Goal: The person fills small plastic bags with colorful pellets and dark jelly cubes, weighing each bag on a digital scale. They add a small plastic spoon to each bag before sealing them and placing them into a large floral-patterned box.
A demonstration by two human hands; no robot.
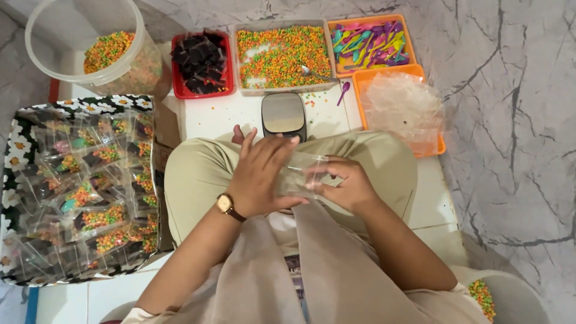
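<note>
Both hands met over the person's lap, closest to the camera. Going left to right: a flower-patterned box (24, 144) on the floor held many filled clear packets. Beyond it stood a plastic bucket (90, 45) of coloured sprinkles, then a red tray (177, 90) of dark chocolate pieces, a clear tray (282, 89) of sprinkles with a metal spoon, and a small scale (283, 114). The left hand (259, 180), wearing a wristwatch, lay flat with fingers spread over a small clear bag (303, 171), its grip pressing rather than clenched. The right hand (348, 186) pinched the bag's other end. Further right sat an orange tray (372, 71) of coloured spoons and another holding empty bags (399, 108). The step seemed to be opening a fresh bag; next, its mouth needs parting.
</note>
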